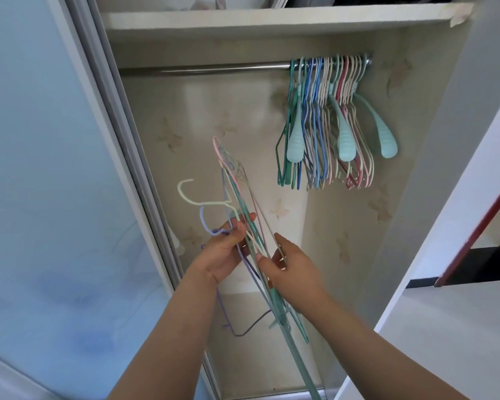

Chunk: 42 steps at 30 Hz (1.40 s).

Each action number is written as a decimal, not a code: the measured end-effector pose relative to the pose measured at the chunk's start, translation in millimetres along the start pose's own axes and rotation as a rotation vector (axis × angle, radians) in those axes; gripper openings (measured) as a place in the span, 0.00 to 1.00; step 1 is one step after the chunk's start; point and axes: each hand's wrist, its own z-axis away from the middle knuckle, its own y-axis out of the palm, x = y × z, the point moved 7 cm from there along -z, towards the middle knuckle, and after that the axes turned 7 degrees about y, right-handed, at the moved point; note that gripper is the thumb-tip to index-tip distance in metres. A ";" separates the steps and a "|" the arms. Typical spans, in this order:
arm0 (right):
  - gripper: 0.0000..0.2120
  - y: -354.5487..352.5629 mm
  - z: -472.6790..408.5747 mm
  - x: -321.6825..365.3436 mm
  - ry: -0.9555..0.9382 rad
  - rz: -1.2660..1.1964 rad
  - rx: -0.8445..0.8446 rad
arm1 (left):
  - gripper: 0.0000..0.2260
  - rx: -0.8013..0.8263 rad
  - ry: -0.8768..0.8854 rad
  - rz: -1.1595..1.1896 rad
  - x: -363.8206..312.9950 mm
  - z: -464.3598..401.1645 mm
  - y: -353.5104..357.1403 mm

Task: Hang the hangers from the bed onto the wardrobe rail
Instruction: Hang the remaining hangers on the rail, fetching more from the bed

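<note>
**Bundle of hangers held before the open wardrobe**

The wardrobe (pixel 433 140) is seen open, its rail (pixel 208 68) bare on the left and crowded at the right end with hung hangers (pixel 329 119). Below the rail, a loose bundle of hangers (pixel 243 203) is gripped by the left hand (pixel 228 252), while one wire is pinched by the right hand (pixel 292 269).

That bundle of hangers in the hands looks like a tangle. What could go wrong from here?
1. The bundle of hangers is interlocked; pulling one free may drag others out of the left hand and drop them.
2. The cream hook and lilac hook stick out sideways and could snag.
3. The hung hangers crowd the right end of the rail; pushing in there could knock some off, though the left stretch is bare.
</note>
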 end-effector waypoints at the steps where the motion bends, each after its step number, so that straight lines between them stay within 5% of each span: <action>1: 0.33 -5.3 0.1 2.5 -0.007 -0.014 -0.012 | 0.29 0.005 0.002 0.005 1.6 0.5 1.1; 4: 0.32 -17.8 -4.0 6.8 0.042 -0.169 0.052 | 0.06 -0.037 0.004 0.010 4.9 5.0 5.6; 11: 0.27 -51.0 -19.2 27.1 0.038 -0.183 0.098 | 0.05 -0.320 -0.049 -0.294 24.1 0.4 -8.7; 15: 0.31 -72.7 -33.9 37.9 0.071 -0.192 0.111 | 0.04 -0.275 -0.021 -0.591 26.3 -2.7 -8.8; 19: 0.22 -103.0 -46.1 52.1 0.131 -0.284 0.165 | 0.09 -0.240 -0.059 -0.738 41.1 0.5 -19.0; 23: 0.21 -98.8 -60.9 50.0 0.276 -0.330 0.249 | 0.05 -0.259 -0.055 -0.708 49.0 2.2 -27.7; 28: 0.13 -65.9 -72.0 44.9 0.428 -0.723 0.349 | 0.04 -0.401 -0.008 -0.525 28.1 -1.5 -29.4; 38: 0.14 -79.8 -133.2 111.5 0.317 -1.130 0.220 | 0.07 -0.455 0.089 -0.315 -30.9 -31.1 -8.9; 42: 0.15 -84.5 -154.7 119.2 0.340 -1.109 0.195 | 0.04 -0.432 0.102 -0.305 -45.8 -35.0 -2.8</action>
